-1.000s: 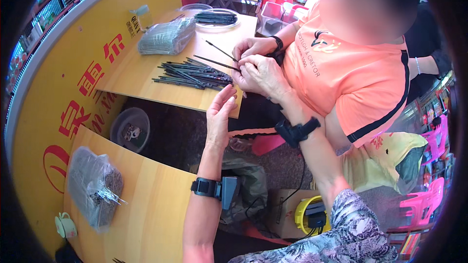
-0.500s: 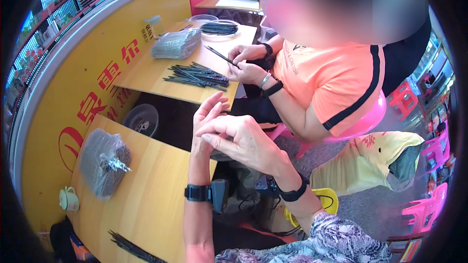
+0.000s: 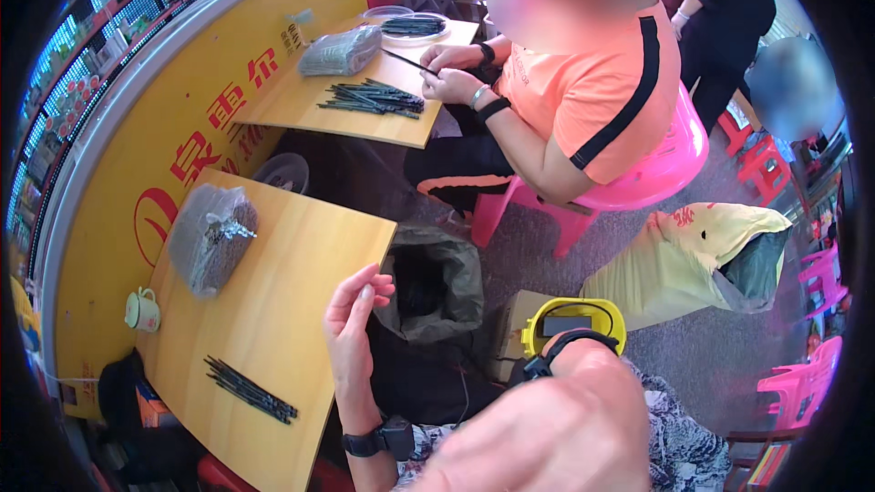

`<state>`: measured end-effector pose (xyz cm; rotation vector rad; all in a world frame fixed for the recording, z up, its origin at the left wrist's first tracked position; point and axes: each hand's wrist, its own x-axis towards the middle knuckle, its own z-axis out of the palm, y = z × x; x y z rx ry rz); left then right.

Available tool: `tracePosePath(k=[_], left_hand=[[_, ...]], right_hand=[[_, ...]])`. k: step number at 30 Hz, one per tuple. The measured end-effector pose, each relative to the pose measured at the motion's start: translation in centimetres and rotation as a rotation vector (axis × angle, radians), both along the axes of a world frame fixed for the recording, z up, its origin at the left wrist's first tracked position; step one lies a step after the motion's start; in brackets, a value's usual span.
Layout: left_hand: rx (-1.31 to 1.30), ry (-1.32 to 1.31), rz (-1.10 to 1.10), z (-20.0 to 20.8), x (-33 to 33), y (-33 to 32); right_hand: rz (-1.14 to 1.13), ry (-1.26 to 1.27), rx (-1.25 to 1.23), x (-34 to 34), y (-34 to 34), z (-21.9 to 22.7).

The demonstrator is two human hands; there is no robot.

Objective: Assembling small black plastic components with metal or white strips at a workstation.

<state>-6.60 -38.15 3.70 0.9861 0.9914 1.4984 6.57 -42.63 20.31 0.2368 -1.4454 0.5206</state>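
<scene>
My left hand [image 3: 354, 333] is raised beside the right edge of the near wooden table [image 3: 301, 255]. Its fingers are loosely bent and apart, with nothing in them. Close to the camera, my right hand [image 3: 547, 433] is large and smeared by motion; its fingers are hidden. A small bundle of thin dark sticks [image 3: 251, 390] lies on the near table, left of my left hand. Farther back on that table sits a clear plastic bag [image 3: 211, 241] packed with brownish material. A pale lidded mug [image 3: 142, 310] stands at the table's left edge.
Across from me, a person in an orange shirt [image 3: 583, 100] holds a dark stick at a second table [image 3: 301, 118] bearing a stick pile [image 3: 372, 97]. An open grey sack [image 3: 456, 296], a yellow bucket [image 3: 612, 310] and a yellow sack [image 3: 638, 264] stand on the floor.
My hands, touching each other before, are now apart. The right has come up close to the camera and the left has lowered. The view has shifted, showing more of the near table.
</scene>
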Motion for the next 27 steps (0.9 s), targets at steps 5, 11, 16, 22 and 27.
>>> tracePosePath(k=[5, 11, 16, 22, 27], left_hand=[[-0.017, 0.090, 0.144, 0.8, -1.3, -4.4], [-0.021, 0.074, 0.106, 4.1, 2.5, -7.3], [-0.086, 0.197, 0.432, 2.9, -0.3, -11.9], [-0.201, 1.115, 0.893, -0.7, -3.8, -14.4], [-0.341, 1.248, 0.858, -2.8, -5.1, -13.6]], right_hand=[[-0.075, -0.120, -0.038, 3.0, -1.2, 1.2], [0.076, -0.859, 0.034, 9.7, -1.7, 4.0], [0.268, -1.031, -0.186, 5.4, 2.4, -1.7], [0.071, -1.123, -0.382, 2.6, 5.8, -4.7], [0.133, -1.222, -0.544, -2.9, 10.2, -8.7]])
